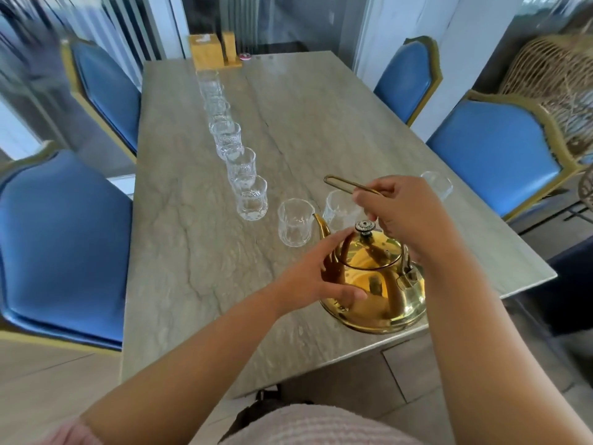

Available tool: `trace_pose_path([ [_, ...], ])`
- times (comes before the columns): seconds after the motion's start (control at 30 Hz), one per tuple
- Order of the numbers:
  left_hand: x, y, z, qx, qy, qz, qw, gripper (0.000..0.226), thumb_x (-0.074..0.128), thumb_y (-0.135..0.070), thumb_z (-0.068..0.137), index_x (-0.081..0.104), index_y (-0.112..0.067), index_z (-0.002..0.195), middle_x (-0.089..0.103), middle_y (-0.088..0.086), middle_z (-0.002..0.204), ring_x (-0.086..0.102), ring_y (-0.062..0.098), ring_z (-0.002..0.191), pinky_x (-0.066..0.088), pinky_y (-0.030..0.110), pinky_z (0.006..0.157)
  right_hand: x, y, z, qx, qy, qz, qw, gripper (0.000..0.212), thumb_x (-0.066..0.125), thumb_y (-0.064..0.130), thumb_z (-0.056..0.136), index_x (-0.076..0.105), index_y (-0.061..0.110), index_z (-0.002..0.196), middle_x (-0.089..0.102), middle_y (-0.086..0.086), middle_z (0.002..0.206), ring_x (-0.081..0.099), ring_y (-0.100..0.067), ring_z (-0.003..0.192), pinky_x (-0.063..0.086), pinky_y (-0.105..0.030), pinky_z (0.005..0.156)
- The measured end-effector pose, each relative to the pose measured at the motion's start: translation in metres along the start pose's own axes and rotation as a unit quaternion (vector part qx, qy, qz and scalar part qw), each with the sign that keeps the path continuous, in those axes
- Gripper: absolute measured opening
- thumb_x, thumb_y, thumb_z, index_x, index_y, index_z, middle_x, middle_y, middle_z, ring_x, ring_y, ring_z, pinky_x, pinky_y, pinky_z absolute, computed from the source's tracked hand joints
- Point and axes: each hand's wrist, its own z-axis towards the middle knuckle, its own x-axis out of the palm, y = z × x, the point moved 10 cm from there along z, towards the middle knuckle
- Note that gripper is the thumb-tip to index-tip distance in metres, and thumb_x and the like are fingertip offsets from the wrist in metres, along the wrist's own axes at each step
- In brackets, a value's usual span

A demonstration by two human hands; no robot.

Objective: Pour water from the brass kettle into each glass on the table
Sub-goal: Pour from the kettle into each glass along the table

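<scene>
I see the brass kettle standing upright at the table's near right corner, spout aimed toward eleven o'clock at an empty-looking glass. My right hand has its fingers pinched around the raised handle, while my left hand lies spread open against the kettle's body.

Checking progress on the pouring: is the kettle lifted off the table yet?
No. The kettle sits on the table, the right hand gripping its raised handle.
</scene>
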Motion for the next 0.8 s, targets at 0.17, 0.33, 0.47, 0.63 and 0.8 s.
trace_pose_path([
  [0.17, -0.011, 0.005, 0.007, -0.002, -0.018, -0.030, 0.999, 0.088, 0.083, -0.025, 0.066, 0.030, -0.051, 0.132, 0.045, -0.023, 0.131, 0.043, -0.005, 0.122, 0.033, 0.013, 0.100, 0.013, 0.013, 0.019, -0.018, 0.019, -0.032, 0.999, 0.018, 0.065, 0.022, 0.083, 0.072, 0.005, 0.084, 0.055, -0.002, 0.055, 0.039, 0.001, 0.031, 0.034, -0.022, 0.048],
  [0.33, -0.015, 0.005, 0.011, 0.004, -0.010, -0.054, 0.998, 0.094, 0.080, -0.032, 0.066, 0.025, -0.041, 0.142, 0.041, -0.011, 0.143, 0.037, 0.007, 0.133, 0.030, 0.025, 0.108, 0.025, 0.017, 0.033, -0.016, 0.038, -0.058, 0.997, 0.019, 0.065, 0.024, 0.082, 0.072, 0.007, 0.085, 0.056, -0.003, 0.057, 0.040, -0.002, 0.034, 0.035, -0.025, 0.049],
  [0.47, -0.017, 0.002, 0.012, 0.014, -0.007, -0.064, 0.998, 0.086, 0.077, -0.024, 0.074, 0.024, -0.043, 0.140, 0.042, -0.015, 0.140, 0.039, -0.002, 0.129, 0.030, 0.016, 0.103, 0.034, 0.027, 0.043, -0.026, 0.061, -0.102, 0.993, 0.024, 0.064, 0.025, 0.083, 0.072, 0.003, 0.083, 0.059, -0.007, 0.060, 0.039, -0.004, 0.039, 0.036, -0.025, 0.050],
  [0.63, -0.015, -0.003, 0.013, 0.032, 0.009, -0.087, 0.996, 0.077, 0.069, -0.006, 0.082, 0.022, -0.046, 0.127, 0.040, -0.031, 0.123, 0.040, -0.029, 0.107, 0.032, -0.005, 0.082, 0.042, 0.032, 0.050, -0.022, 0.083, -0.136, 0.987, 0.024, 0.063, 0.027, 0.084, 0.072, 0.004, 0.084, 0.062, -0.004, 0.060, 0.041, -0.006, 0.040, 0.037, -0.024, 0.049],
  [0.8, -0.013, -0.004, 0.012, 0.036, 0.017, -0.105, 0.994, 0.075, 0.066, -0.003, 0.083, 0.021, -0.046, 0.126, 0.037, -0.032, 0.122, 0.038, -0.033, 0.105, 0.032, -0.005, 0.081, 0.047, 0.032, 0.052, -0.019, 0.091, -0.151, 0.984, 0.026, 0.063, 0.027, 0.084, 0.073, 0.003, 0.082, 0.063, -0.010, 0.064, 0.041, -0.005, 0.039, 0.037, -0.024, 0.049],
])
